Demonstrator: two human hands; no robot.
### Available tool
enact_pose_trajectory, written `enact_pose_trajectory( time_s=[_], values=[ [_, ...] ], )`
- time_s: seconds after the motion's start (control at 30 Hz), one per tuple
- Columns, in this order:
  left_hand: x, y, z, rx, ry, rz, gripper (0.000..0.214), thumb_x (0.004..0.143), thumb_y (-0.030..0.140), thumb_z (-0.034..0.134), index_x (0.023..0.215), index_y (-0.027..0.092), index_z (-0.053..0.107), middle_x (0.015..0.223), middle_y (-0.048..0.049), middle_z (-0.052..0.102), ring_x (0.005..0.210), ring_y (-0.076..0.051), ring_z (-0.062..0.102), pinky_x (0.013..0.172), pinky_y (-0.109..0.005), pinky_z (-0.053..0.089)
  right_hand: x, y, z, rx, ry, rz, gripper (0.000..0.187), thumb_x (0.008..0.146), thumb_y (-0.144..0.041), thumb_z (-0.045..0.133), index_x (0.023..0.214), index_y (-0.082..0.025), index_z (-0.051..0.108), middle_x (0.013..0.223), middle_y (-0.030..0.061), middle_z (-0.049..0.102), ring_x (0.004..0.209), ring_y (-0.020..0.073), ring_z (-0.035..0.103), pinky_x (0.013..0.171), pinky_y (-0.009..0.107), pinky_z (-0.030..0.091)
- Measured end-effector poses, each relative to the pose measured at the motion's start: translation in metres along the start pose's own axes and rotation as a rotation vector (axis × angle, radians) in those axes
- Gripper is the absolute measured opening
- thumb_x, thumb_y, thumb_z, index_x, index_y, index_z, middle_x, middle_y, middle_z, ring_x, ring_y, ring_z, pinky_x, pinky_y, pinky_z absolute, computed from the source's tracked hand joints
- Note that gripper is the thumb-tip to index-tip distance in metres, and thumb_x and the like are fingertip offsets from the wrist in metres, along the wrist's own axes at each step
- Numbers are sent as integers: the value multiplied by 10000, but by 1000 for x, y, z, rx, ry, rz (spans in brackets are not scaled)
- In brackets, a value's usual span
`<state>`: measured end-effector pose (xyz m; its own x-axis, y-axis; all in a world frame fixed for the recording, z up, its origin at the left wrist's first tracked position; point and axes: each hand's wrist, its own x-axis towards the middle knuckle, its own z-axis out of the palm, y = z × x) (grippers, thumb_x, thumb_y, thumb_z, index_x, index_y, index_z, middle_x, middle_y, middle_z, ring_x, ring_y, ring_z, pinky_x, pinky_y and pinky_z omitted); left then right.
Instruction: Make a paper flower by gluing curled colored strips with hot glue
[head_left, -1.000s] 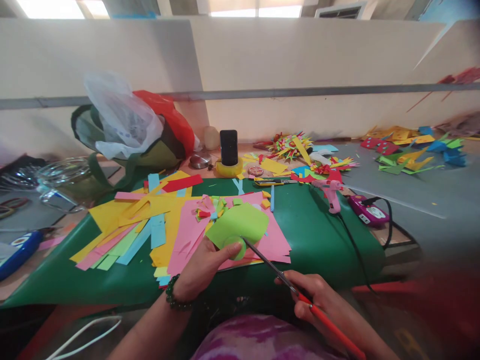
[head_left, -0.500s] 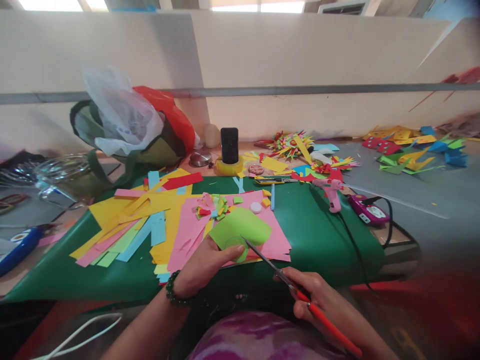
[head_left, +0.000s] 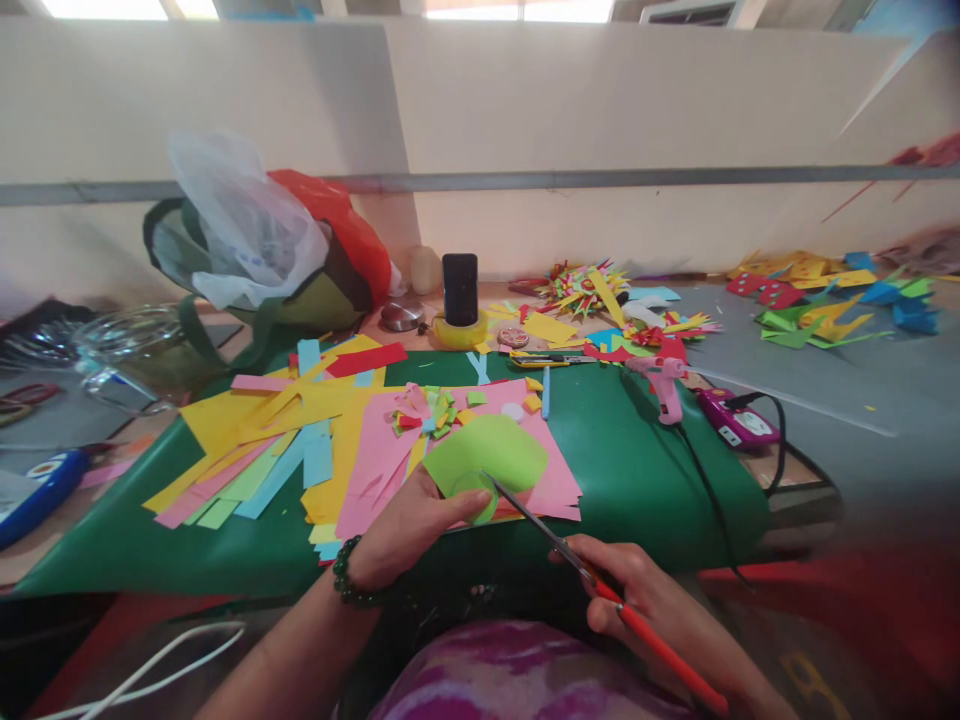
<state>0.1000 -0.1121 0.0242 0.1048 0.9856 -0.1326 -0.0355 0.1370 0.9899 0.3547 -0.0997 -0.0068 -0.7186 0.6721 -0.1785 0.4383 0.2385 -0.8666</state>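
My left hand (head_left: 429,520) pinches a sheet of bright green paper (head_left: 502,448) between thumb and fingers. A curved flap of the paper bends down by my thumb. In my right hand (head_left: 637,585) are scissors with red-orange handles (head_left: 671,660); their blades reach up and left, with the tip at the green paper by the curved cut. Under the paper lies a stack of pink sheets (head_left: 559,490). A cluster of small coloured paper strips (head_left: 426,412) sits just behind it, and a small white disc (head_left: 513,412) is on the pink sheet.
Paper strips (head_left: 274,420) spread over the green mat (head_left: 622,510) at left. A cutter knife (head_left: 551,359) lies at the back. To the right are a pink glue gun (head_left: 664,388) with its cord and a purple power box (head_left: 739,420). A phone (head_left: 460,290) stands upright behind.
The green paper has turned and shifted slightly right in my left hand, its far edge now more rounded towards me. The scissors stay at the cut.
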Motion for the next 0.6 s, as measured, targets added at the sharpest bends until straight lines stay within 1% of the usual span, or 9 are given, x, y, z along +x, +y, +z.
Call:
enact_pose_trajectory(
  time_s=[0.13,0.2,0.3,0.4,0.5,0.6],
  values=[
    [0,-2,-2,8,-12,-13,489,707,479,790,1055,143,712,971,-82,730,886,-206,626,791,-289,504,-1,3,0,23,-24,19,430,834,-615,495,807,-186,511,691,-45,343,639,115,288,570,258,230],
    [1,-2,-3,8,-3,-24,515,692,474,805,1077,145,709,965,-79,734,875,-204,629,776,-284,507,-1,5,1,35,-31,18,413,837,-598,489,807,-187,508,690,-46,336,637,116,282,568,257,228],
    [1,-1,-4,-1,-16,-21,506,696,451,812,1099,158,720,1001,-79,746,911,-213,640,788,-287,515,-2,6,1,37,-27,9,403,842,-586,486,816,-186,520,692,-45,346,642,116,290,572,255,233],
    [0,1,-6,6,-44,-8,427,723,453,795,1034,163,753,972,-75,759,931,-220,652,802,-288,519,-2,7,1,43,-27,-3,418,852,-596,474,816,-183,525,699,-44,352,648,117,292,575,254,233],
    [-1,0,-6,-2,-44,4,410,730,444,795,1038,176,759,973,-66,765,953,-223,660,824,-291,520,-3,9,1,64,-34,-17,444,860,-613,465,838,-178,551,699,-45,349,647,117,284,574,254,233],
    [-2,-3,-6,-14,-37,6,428,724,439,801,1058,175,754,994,-67,766,952,-221,664,835,-295,520,-4,9,2,59,-29,-16,389,854,-558,486,847,-177,565,697,-45,351,649,117,291,578,252,238]
  ],
)
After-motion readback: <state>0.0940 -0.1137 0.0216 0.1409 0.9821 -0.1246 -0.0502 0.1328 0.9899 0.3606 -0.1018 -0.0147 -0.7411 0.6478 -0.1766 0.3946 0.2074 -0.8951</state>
